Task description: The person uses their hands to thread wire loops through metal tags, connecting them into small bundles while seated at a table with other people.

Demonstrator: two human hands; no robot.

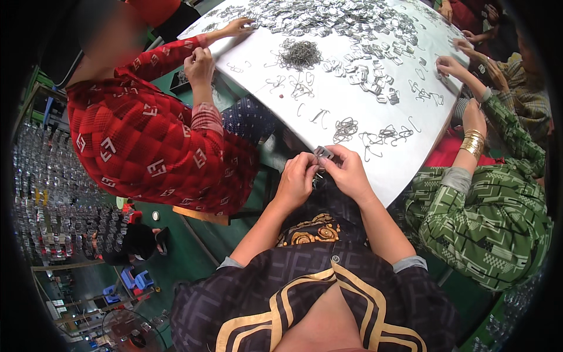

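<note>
At the near edge of the white-covered table (246, 97), my two hands meet around a small silver metal buckle (323, 152). My right hand (347, 171) pinches it, with the thumb lying along its face. The fingertips of my left hand (295, 180) are closed at the buckle's left side, and thin wire shows just below them. Just past my hands lie bent wire hooks: a small heap (346, 129) and a looser group (384, 138) to its right. My fingers partly hide the buckle.
A dense wire pile (299, 54) and many flat metal buckles (369, 79) cover the table farther off. A person in a red patterned shirt (158, 141) sits at the left, one in green (478, 217) at the right. A wooden stool (202, 216) stands at the left.
</note>
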